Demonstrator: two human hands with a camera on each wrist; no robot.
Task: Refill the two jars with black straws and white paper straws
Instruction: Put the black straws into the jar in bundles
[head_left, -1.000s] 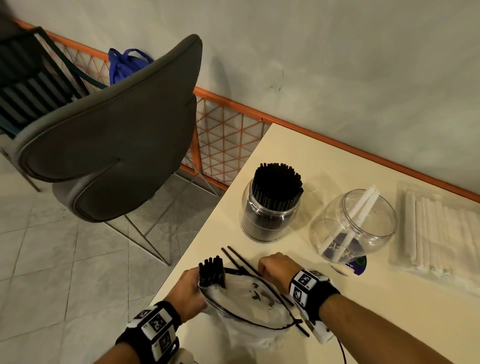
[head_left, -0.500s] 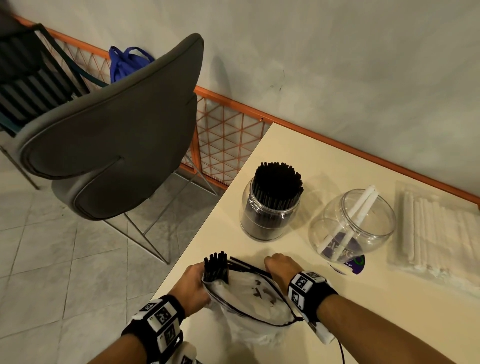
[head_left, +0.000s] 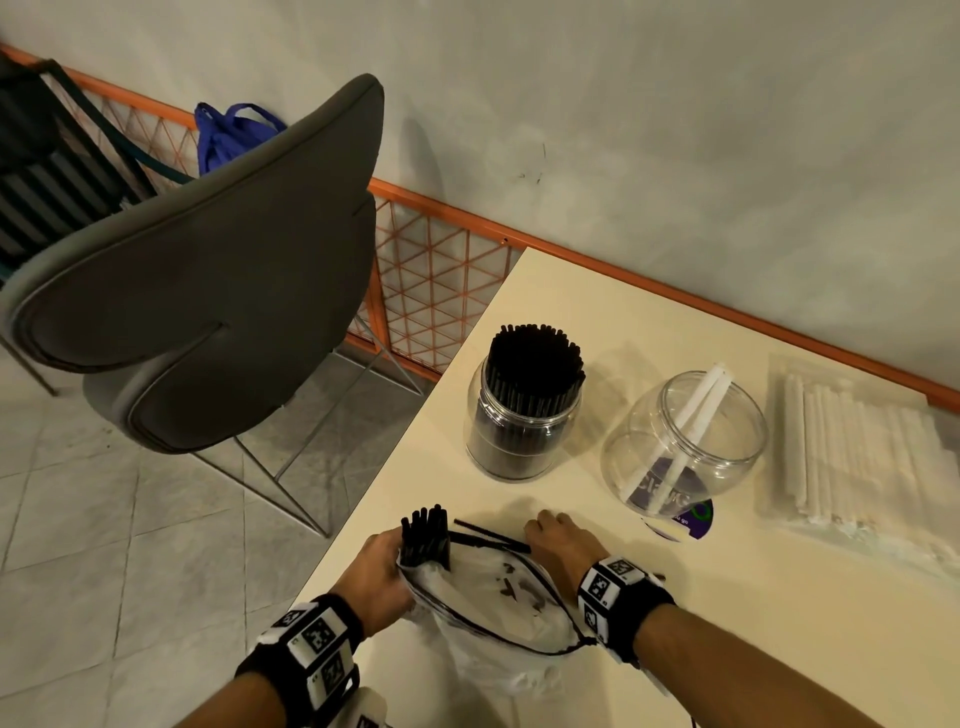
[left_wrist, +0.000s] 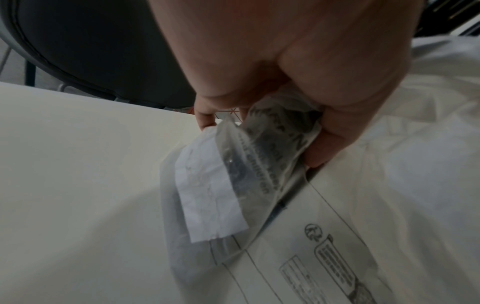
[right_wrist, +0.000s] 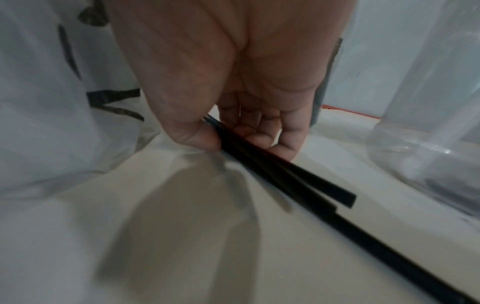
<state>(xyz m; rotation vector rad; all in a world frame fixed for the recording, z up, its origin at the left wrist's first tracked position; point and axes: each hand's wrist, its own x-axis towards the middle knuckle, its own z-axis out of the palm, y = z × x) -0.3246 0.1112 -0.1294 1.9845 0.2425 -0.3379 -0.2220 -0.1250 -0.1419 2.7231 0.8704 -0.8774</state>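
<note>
A clear jar (head_left: 522, 415) packed with black straws stands on the cream table (head_left: 701, 613). To its right a wider clear jar (head_left: 685, 441) holds two white paper straws. My left hand (head_left: 379, 574) grips a small bundle of black straws (head_left: 426, 535) together with the mouth of a white plastic bag (head_left: 493, 618); in the left wrist view the fingers (left_wrist: 322, 144) curl round the bag's plastic (left_wrist: 259, 156). My right hand (head_left: 558, 543) pinches a few loose black straws (right_wrist: 285, 174) lying on the table, thumb against fingers (right_wrist: 259, 137).
A clear pack of white paper straws (head_left: 857, 447) lies at the table's right. A grey chair (head_left: 208, 280) stands left of the table, past its edge. An orange mesh fence (head_left: 431, 270) and a wall run behind. A purple round label (head_left: 696, 517) lies under the wide jar.
My right hand has slid along the loose black straws and closed on them. The left hand keeps its hold on the bundle and the bag.
</note>
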